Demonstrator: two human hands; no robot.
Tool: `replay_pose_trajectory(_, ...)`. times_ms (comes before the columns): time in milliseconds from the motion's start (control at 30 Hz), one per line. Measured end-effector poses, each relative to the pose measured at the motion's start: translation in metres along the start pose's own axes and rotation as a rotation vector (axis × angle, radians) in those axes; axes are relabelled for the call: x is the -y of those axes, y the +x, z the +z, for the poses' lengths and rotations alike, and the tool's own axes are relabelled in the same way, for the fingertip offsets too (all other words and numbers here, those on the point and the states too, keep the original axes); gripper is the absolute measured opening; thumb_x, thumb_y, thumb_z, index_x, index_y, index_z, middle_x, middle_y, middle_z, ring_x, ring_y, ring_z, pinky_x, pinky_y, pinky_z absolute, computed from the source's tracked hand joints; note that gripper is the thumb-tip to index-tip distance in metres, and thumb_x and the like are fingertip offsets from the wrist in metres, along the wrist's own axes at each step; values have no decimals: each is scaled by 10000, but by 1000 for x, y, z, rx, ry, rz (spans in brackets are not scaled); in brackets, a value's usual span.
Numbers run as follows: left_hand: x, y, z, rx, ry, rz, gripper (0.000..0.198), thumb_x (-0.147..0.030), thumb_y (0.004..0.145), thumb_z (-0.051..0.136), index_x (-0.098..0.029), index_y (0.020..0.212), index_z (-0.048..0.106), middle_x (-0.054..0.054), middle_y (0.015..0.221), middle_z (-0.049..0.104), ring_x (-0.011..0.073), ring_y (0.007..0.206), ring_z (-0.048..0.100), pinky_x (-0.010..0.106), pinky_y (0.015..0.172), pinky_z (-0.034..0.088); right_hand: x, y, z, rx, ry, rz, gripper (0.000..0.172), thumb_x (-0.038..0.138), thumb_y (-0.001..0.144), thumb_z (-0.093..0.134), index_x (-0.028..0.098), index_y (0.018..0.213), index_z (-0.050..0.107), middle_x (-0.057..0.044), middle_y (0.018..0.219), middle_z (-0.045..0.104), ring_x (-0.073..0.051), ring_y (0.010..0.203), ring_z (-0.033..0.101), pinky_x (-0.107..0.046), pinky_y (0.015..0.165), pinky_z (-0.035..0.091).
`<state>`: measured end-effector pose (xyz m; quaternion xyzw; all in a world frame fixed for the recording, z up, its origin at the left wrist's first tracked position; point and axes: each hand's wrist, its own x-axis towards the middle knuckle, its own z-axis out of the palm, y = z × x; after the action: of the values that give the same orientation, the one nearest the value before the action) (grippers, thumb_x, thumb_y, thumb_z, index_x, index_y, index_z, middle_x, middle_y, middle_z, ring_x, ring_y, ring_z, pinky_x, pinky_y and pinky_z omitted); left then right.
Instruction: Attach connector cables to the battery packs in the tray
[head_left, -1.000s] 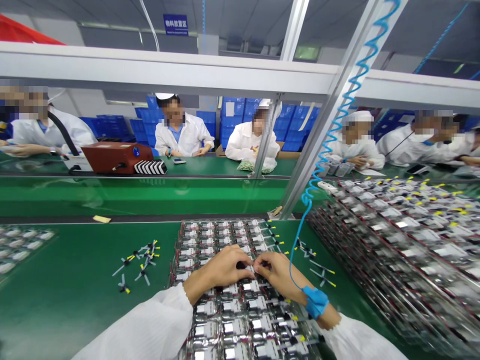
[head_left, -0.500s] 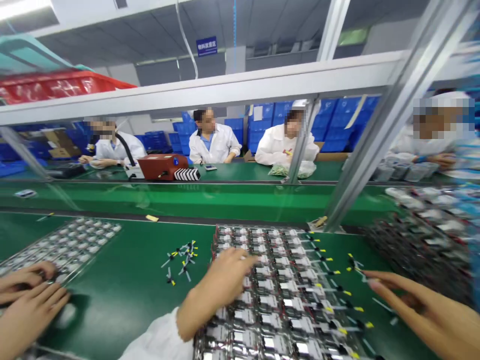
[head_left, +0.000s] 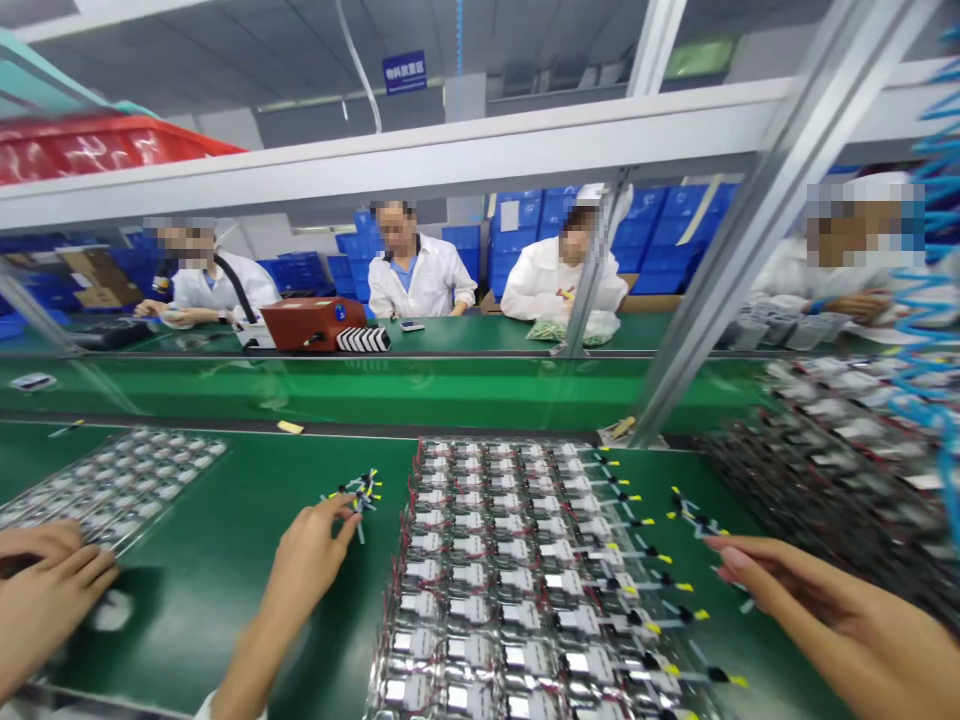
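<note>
My left hand (head_left: 319, 545) reaches into a small pile of thin pale strips with black middles and yellow tips (head_left: 366, 488). Its thumb and forefinger pinch at one of these strips, partly hidden by the fingers. At the right, my right hand (head_left: 832, 615) has thumb and forefinger pressed together beside a few more such strips (head_left: 694, 520); whatever lies between the fingertips is too small to make out. Between my hands lies a clear plastic tray (head_left: 487, 560) with rows of white and silver parts and red wires. Several yellow-tipped strips (head_left: 664, 580) lie along its right side.
Another person's hands (head_left: 56, 575) rest by a second tray (head_left: 142, 475) at the left. Stacked filled trays (head_left: 840, 450) stand at the right, near a metal post (head_left: 712, 250) and a coiled blue hose (head_left: 930, 330). Co-workers sit across the green bench.
My left hand has moved left from above the tray to the pile of strips. My right hand stays by the strips at the right, and the view has shifted slightly.
</note>
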<state>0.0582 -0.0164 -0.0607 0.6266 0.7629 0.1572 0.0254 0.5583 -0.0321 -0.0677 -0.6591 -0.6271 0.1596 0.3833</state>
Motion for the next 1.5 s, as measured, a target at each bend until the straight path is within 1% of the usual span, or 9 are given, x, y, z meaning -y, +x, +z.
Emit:
replay_pose_trajectory(167,-28,3,-20,-27,-265,125,280,-390,893,526,-261,1094,673,14,1091,741,239,970,696,327,837,529,77,3,4,188,136,37,459,646,730,627,254,937,743,-96,854,743,-289,756,695,-346,575,557)
replay_pose_trajectory(333,-136,-7,-28,215,-519,553,208,-296,931,522,-277,1068,677,-8,1035,721,178,912,683,281,829,528,131,9,37,534,320,-80,439,518,882,555,265,1236,611,-58,992,717,-233,835,673,-308,677,543)
replay_pose_trajectory(433,-192,-5,-16,318,-616,742,259,-159,902,527,-246,1127,620,14,1090,705,186,971,664,293,849,517,135,22,59,565,400,-118,395,515,880,537,220,1130,614,-61,938,696,-220,824,654,-304,696,537)
replay_pose_trajectory(533,-216,8,0,407,-729,817,241,-150,902,531,-221,1131,548,34,1046,691,182,918,669,287,805,529,111,37,71,558,532,-16,449,618,830,572,198,987,596,-43,810,650,-203,730,629,-298,638,536)
replay_pose_trajectory(633,-216,26,19,377,-679,889,247,-204,906,564,-213,1147,513,58,1094,634,182,889,643,304,817,522,79,49,73,501,570,86,544,718,742,620,192,879,608,-22,707,616,-198,679,619,-303,619,536)
replay_pose_trajectory(833,-195,49,61,306,-202,1117,373,-4,864,441,-236,1064,654,55,1045,612,219,990,558,325,876,449,50,55,61,378,435,131,625,761,740,559,166,862,704,-38,688,626,-202,661,605,-331,629,535)
replay_pose_trajectory(1067,-196,48,66,287,-17,1209,456,-1,816,477,-273,1143,643,72,1077,578,244,973,522,327,821,424,50,56,66,423,298,80,444,508,746,635,143,979,732,-56,746,699,-210,692,623,-319,652,510)
replay_pose_trajectory(1300,-196,44,68,253,-51,1191,303,-80,858,481,-239,1090,595,78,1079,549,244,953,491,351,846,422,54,60,82,385,160,-64,230,376,807,557,202,877,689,-38,836,712,-229,807,649,-327,751,486)
replay_pose_trajectory(1500,-190,45,66,343,-380,1066,125,-242,909,540,-213,1028,566,50,988,572,226,950,521,333,875,420,63,60,91,405,134,-97,113,299,747,595,195,771,632,-2,725,664,-185,702,619,-279,671,474)
